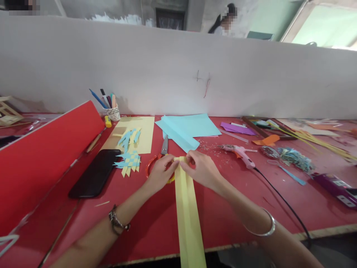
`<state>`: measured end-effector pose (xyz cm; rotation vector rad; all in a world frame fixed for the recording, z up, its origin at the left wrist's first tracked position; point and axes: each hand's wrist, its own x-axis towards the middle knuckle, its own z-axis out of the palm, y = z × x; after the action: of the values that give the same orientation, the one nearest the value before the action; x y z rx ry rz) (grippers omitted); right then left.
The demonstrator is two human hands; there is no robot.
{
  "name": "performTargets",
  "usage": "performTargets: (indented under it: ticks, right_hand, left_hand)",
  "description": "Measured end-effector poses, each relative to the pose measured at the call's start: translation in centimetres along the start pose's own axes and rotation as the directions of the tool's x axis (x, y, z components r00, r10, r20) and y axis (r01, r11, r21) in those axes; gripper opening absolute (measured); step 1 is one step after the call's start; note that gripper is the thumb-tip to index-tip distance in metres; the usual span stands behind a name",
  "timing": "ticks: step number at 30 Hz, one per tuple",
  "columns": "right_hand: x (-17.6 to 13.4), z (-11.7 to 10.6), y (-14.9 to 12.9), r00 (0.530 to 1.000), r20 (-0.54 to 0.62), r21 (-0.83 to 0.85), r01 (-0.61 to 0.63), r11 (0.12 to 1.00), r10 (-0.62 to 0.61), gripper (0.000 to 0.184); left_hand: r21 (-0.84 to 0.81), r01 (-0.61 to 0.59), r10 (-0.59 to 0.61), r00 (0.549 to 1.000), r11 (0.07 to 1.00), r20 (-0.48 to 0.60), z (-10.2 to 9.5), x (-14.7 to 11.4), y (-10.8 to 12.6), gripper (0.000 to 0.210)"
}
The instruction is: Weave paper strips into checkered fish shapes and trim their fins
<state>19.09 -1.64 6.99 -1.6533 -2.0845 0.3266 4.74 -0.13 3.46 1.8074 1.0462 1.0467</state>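
A long strip of yellow paper [188, 216], creased lengthwise, runs from my fingers down past the table's front edge. My left hand [161, 172] pinches its far left corner, and my right hand [203, 168] pinches the far right corner, thumbs close together. Scissors [164, 146] with orange-yellow handles lie partly hidden behind my left hand. Just beyond my hands are light blue paper sheets [192, 124], the top one folded. To the left sits a woven piece of blue and yellow paper strips [131, 160].
A black phone [95, 174], a yellow sheet [145, 134] and a pen cup [113, 112] are at left, beside a red board [55, 149]. At right lie a pink glue gun [241, 154] with its cord, purple paper [237, 128] and a tinsel bundle [295, 159]. A white partition [156, 70] stands behind.
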Motion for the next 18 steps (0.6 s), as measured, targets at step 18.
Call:
performTargets:
  ticks: [18]
  right_hand:
    - [-0.6, 1.6, 1.4, 0.984, 0.116, 0.286, -0.160, 0.945, 0.132, 0.014]
  left_hand:
    - [-0.038, 0.085, -0.086, 0.996, 0.996, -0.025, 0.4, -0.7, -0.9, 0.025]
